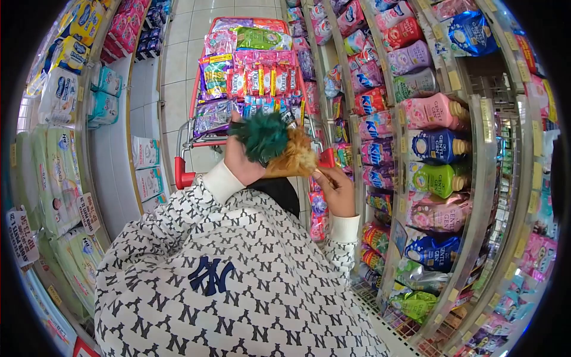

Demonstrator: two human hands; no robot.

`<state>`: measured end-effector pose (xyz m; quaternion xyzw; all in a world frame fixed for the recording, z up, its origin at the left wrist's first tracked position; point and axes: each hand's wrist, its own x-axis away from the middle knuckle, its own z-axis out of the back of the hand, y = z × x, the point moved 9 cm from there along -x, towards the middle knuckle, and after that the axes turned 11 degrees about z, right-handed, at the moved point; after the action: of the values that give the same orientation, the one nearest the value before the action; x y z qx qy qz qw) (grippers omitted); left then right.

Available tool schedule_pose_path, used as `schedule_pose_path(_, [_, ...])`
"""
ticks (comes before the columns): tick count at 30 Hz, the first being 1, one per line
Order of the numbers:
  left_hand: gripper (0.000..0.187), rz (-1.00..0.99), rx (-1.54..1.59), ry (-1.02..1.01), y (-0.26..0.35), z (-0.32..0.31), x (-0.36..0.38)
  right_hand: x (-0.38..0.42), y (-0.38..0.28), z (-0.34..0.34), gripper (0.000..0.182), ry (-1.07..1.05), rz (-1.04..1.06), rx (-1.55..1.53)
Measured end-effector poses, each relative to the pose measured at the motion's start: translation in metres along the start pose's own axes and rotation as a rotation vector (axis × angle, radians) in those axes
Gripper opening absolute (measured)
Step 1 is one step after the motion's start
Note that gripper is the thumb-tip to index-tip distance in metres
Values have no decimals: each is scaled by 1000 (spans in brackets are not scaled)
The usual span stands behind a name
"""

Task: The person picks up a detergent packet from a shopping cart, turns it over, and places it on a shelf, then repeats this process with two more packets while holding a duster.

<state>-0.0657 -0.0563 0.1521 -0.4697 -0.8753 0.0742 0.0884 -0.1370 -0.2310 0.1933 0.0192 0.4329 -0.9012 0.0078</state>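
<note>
My left hand is wrapped round the side of a feather duster, its fingers partly hidden behind the feathers. The duster has a dark green fluffy part and a golden-brown part; I cannot see a handle clearly. My right hand is closed in a pinch at the brown end, with thumb and finger together at its edge. Just beyond both hands stands a red-handled shopping cart, loaded with detergent and softener packs. A green pack lies at the far end of the load.
On the right, shelves hold softener pouches and colourful packs. Diaper packs and tissue packs fill shelves on the left. A tiled floor runs beside the cart. Price tags stick out from the left shelf.
</note>
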Motion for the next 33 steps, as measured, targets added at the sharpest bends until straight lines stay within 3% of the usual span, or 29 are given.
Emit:
schedule_pose_path(3, [82, -49, 137, 120, 6, 13, 2, 6, 19, 5, 21, 189, -153, -126])
schedule_pose_path(4, [89, -75, 109, 205, 11, 24, 2, 5, 11, 4, 21, 210, -73, -164])
schedule_pose_path(7, [77, -48, 44, -45, 9, 9, 8, 4, -19, -7, 20, 37, 8, -98])
schedule_pose_path(9, [75, 61, -161, -289, -2, -10, 8, 1, -28, -14, 19, -77, -14, -8])
schedule_pose_path(11, [75, 138, -212, -274, -8, -15, 11, 1, -9, -18, 20, -73, -58, -17])
schedule_pose_path(12, [80, -145, 35, 120, 14, 14, 8, 0, 10, -11, 22, 57, -62, -84])
schedule_pose_path(16, [87, -53, 33, 109, 4, 2, 6, 0, 26, 29, 23, 277, -176, -132])
schedule_pose_path(18, [84, -64, 34, 84, 7, 10, 5, 4, 14, 18, 22, 223, -101, -218])
schedule_pose_path(20, [83, -183, -824, 134, 25, 29, 8, 6, -8, 1, 20, 53, 32, -155])
schedule_pose_path(23, [78, -145, -444, -175, 7, 47, -3, -3, -15, -26, 21, -129, -47, -72])
schedule_pose_path(25, [80, -124, -90, 74, 6, 6, 7, -10, 11, -19, 24, 72, -59, -111])
schedule_pose_path(27, [90, -57, 83, 98, 3, 9, 5, -15, 30, -7, 26, 268, -109, -161])
schedule_pose_path(28, [90, -46, 37, 96, 3, 8, 6, -15, 35, -6, 28, 261, -151, -128])
schedule_pose_path(32, [90, -46, -133, 205, 1, 19, 6, -23, -1, -31, 22, 271, 78, -386])
schedule_pose_path(33, [89, -64, -179, 240, 3, 25, 6, -22, -2, -39, 20, 231, 3, -447])
